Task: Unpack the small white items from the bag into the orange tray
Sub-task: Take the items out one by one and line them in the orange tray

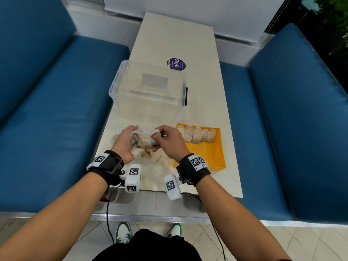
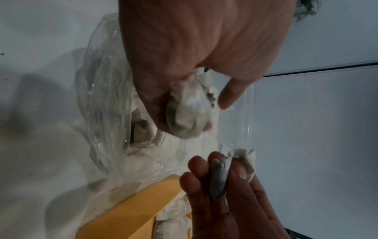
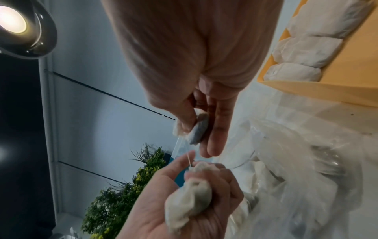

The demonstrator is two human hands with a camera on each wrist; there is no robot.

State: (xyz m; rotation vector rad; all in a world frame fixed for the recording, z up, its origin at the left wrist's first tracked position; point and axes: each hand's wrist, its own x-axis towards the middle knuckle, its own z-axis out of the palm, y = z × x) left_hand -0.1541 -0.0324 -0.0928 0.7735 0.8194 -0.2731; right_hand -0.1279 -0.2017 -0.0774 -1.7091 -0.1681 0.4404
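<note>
Step in hand: unpacking under way, both hands over the clear plastic bag [image 1: 150,157] on the table [image 1: 216,102].

Orange tray [image 1: 207,153]: just right of the bag; five white pouches [image 1: 196,134] rowed along its far edge.

Left hand [image 1: 125,143]: clenched round a crumpled pouch cluster [image 3: 188,203].

Right hand [image 1: 169,141]: pinching one small white pouch [image 1: 155,138], grey-tinted, soft, a thread tying it to the cluster.

Next move, likely: free the thread, carry the pouch right into the tray.

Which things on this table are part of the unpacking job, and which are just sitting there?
Part of the job:
left hand gripping white items
right hand pinching one white item
clear bag
orange tray

Lying about:
clear plastic bin
purple round label
</note>
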